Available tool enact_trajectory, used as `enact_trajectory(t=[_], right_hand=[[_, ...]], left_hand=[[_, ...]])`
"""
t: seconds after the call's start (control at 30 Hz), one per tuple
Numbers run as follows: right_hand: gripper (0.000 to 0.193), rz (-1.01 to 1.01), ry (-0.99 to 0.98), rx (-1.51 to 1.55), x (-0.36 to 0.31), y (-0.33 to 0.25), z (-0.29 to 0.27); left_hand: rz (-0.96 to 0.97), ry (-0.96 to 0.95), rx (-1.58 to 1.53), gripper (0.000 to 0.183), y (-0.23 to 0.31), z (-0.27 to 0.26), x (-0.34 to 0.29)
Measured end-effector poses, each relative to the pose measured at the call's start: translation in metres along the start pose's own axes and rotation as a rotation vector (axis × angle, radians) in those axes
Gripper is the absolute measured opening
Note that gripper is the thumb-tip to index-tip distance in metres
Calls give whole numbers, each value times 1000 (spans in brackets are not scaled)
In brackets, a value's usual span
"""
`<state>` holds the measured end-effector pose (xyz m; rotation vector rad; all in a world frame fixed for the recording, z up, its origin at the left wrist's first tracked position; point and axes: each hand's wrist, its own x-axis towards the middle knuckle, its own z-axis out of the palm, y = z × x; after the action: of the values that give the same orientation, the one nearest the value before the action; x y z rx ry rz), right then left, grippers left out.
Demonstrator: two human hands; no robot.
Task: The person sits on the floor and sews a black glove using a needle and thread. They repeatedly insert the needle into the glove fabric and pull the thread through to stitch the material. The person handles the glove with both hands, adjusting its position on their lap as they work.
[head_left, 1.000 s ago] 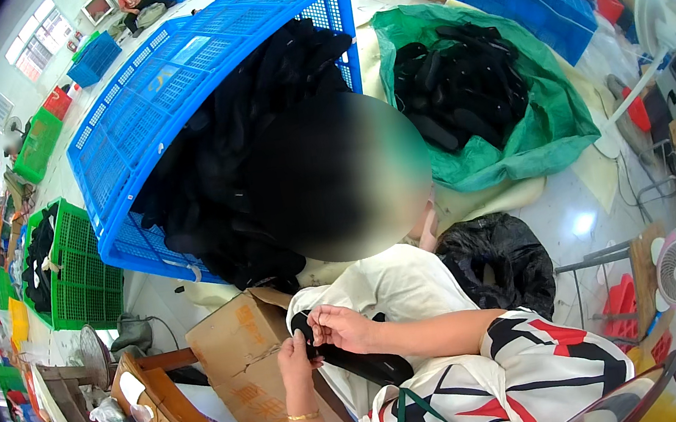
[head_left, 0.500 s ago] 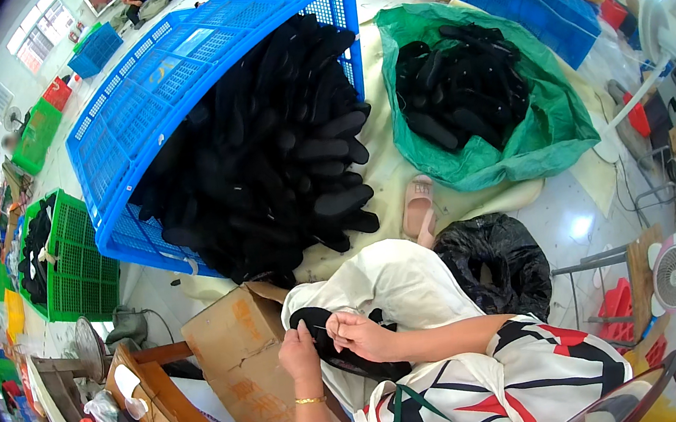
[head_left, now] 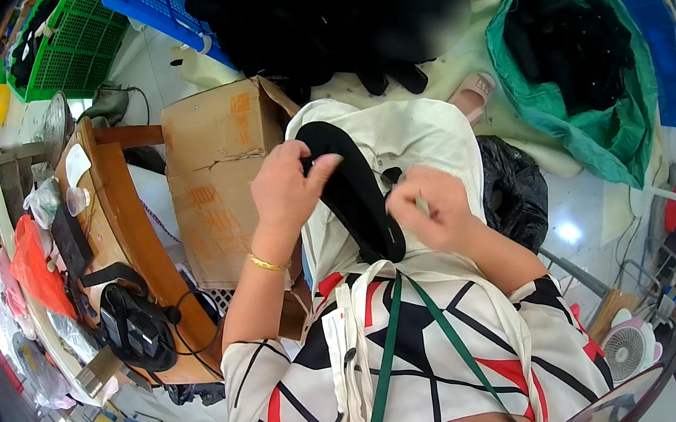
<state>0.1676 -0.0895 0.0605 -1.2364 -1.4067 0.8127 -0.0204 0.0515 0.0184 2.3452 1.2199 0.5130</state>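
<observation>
A long black shoe sole (head_left: pixel 349 184) lies slantwise over the pale apron on my lap, its rounded end pointing away from me. My left hand (head_left: pixel 288 185) grips that far end, thumb on top and fingers curled around the left edge. Close to the right edge of the sole is my right hand (head_left: pixel 433 205), its fingers curled in and slightly blurred. Whatever it may pinch is too small to make out. A small black piece (head_left: pixel 391 175) shows on the apron between the sole and my right hand.
Ahead, a blue crate (head_left: pixel 158 11) spills a heap of black soles (head_left: pixel 314 26). A green sack (head_left: pixel 553 127) with more black pieces stands at the right, near a black bag (head_left: pixel 514 188). A cardboard box (head_left: pixel 220 192) and a cluttered wooden table (head_left: pixel 136 263) flank my left.
My view has tipped down toward my lap. My right hand, which pinched a thin thing over the sole, has moved to its right side. My left hand still holds the far end.
</observation>
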Motion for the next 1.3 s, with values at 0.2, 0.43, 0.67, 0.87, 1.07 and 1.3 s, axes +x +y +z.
enact_trajectory(t=[0.2, 0.43, 0.67, 0.87, 1.07, 1.3], right_hand=[[10, -32, -392, 299, -4, -19, 13], [13, 654, -74, 641, 5, 36, 32], [14, 579, -174, 7, 30, 64, 52], [14, 472, -168, -111, 33, 81, 59], [15, 460, -180, -134, 33, 84, 59], [15, 463, -230, -239, 38, 81, 62]], left_hand=[[-106, -152, 127, 43, 8, 16, 8], [-395, -206, -342, 24, -33, 23, -4], [-641, -228, -817, 14, -34, 26, -11], [-697, -204, -911, 16, -31, 26, -10], [-705, -208, -934, 16, -30, 25, -9], [-693, -217, -906, 16, -28, 24, -11]])
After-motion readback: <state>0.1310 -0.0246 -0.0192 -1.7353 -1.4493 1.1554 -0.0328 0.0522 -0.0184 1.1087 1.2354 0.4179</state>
